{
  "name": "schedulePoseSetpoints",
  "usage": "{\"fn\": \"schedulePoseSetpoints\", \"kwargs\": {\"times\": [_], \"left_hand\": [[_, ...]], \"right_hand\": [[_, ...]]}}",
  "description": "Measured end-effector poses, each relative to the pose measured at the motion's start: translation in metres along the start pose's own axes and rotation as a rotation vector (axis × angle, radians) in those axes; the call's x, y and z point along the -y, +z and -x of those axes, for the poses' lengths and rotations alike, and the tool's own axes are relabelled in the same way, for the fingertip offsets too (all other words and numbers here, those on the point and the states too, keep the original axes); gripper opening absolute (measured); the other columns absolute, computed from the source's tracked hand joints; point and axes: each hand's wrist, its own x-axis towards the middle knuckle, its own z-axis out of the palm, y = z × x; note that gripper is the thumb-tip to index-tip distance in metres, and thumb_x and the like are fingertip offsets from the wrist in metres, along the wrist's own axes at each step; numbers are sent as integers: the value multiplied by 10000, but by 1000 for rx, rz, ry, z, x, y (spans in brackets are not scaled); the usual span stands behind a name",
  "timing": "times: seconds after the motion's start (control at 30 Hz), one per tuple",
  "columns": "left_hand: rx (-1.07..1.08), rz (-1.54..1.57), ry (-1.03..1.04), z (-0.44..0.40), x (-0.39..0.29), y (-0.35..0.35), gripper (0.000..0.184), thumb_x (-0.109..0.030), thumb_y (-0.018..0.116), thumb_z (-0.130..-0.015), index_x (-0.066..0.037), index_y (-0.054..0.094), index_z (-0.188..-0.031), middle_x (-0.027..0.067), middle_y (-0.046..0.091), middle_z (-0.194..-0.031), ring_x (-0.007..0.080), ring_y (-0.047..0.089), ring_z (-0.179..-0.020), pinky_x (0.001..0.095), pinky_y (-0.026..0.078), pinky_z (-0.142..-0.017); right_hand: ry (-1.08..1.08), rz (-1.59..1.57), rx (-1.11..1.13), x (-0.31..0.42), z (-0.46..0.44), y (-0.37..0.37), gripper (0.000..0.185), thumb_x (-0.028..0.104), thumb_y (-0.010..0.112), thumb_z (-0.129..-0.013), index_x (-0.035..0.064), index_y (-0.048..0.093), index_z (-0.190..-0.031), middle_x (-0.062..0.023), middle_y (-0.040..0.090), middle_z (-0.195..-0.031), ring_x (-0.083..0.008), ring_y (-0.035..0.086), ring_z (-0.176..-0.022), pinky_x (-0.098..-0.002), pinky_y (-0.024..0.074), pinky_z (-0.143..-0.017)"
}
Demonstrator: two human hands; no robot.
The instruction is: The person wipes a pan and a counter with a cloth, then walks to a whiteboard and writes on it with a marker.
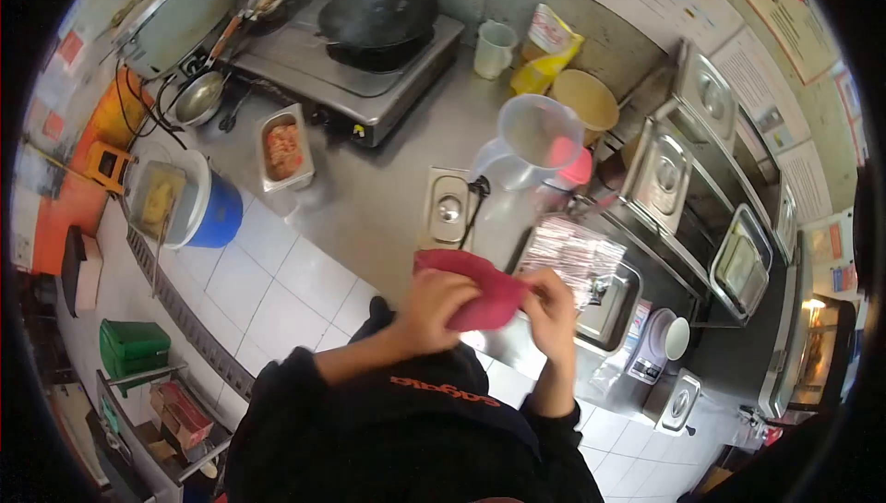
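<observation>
A dark pink cloth (494,305) hangs between my two hands, in front of my apron and at the counter's near edge. My left hand (432,307) is closed on its left part, with the fingers bent over the fabric. At its right edge, my right hand (551,307) pinches the cloth between thumb and fingers. Just beyond the cloth, a lidded steel container (447,210) stands on the counter, with a black-handled utensil (476,198) lying against its right side. A sheet of crumpled foil (572,258) lies right of my right hand.
A black wok (378,16) sits on the gas stove (388,88) at the back. Nearby stands a steel pan of diced pinkish food (283,150). Plastic jugs (535,138) and a steel rack (692,189) occupy the right. A blue bucket (220,212) is at left.
</observation>
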Motion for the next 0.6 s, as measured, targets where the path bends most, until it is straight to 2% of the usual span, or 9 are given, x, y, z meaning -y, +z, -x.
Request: {"fn": "schedulePoseSetpoints", "kwargs": {"times": [0.03,0.1,0.13,0.17,0.23,0.33,0.37,0.47,0.6], "left_hand": [[0,-28,-75,14,19,-28,406,-106,653,-555,-46,557,-945,108,560,-929,280,538,-886,398,393,-782],[-20,140,-443,33,47,-77,175,-80,614,-682,-19,583,-843,124,569,-762,257,558,-645,322,432,-587],[-37,63,-524,33,53,-101,150,-100,604,-725,-1,576,-833,134,550,-708,245,545,-589,320,416,-533],[-14,41,-562,32,63,-119,141,-118,590,-733,-7,566,-817,138,538,-681,266,539,-588,335,411,-534],[83,-8,-529,23,73,-143,146,-155,582,-741,-23,565,-803,141,540,-672,288,539,-589,347,408,-531],[208,-90,-464,3,75,-162,185,-240,557,-753,-58,571,-781,144,558,-663,329,542,-607,376,417,-536],[214,-91,-418,-3,75,-164,191,-249,555,-750,-61,575,-779,145,560,-657,330,544,-609,383,419,-538],[284,-80,-424,-24,68,-182,199,-260,556,-743,-63,589,-753,142,564,-632,331,549,-604,394,426,-541],[353,-158,-422,-44,64,-207,219,-274,564,-737,-61,602,-702,143,564,-609,330,550,-588,397,430,-540]], "right_hand": [[14,-22,50,-11,-15,28,81,25,560,-738,-14,561,-809,-63,579,-707,-117,552,-678,-244,445,-651],[106,-109,163,-26,-45,74,108,38,566,-754,-19,546,-842,-65,574,-706,-133,557,-694,-254,446,-667],[182,-173,228,-31,-57,93,126,51,572,-762,-22,537,-858,-69,577,-708,-154,569,-707,-267,448,-679],[111,-50,196,-38,-66,112,157,69,581,-763,-23,529,-880,-81,578,-743,-176,573,-741,-276,448,-696],[-41,186,129,-46,-78,146,219,106,599,-767,-24,514,-922,-105,581,-812,-220,579,-807,-294,447,-728],[-327,180,208,-12,-73,173,357,183,654,-739,-16,489,-985,-134,553,-951,-262,542,-942,-321,431,-793],[-265,171,281,-8,-68,181,537,225,726,-673,-6,440,-1064,-152,509,-1044,-252,498,-1017,-329,409,-843],[-239,106,265,-6,-60,213,632,226,769,-619,-3,415,-1090,-161,508,-1040,-253,502,-1010,-335,409,-849],[-153,91,74,-28,-68,226,437,110,692,-675,1,459,-1028,-146,575,-907,-264,576,-867,-336,456,-769]]}}
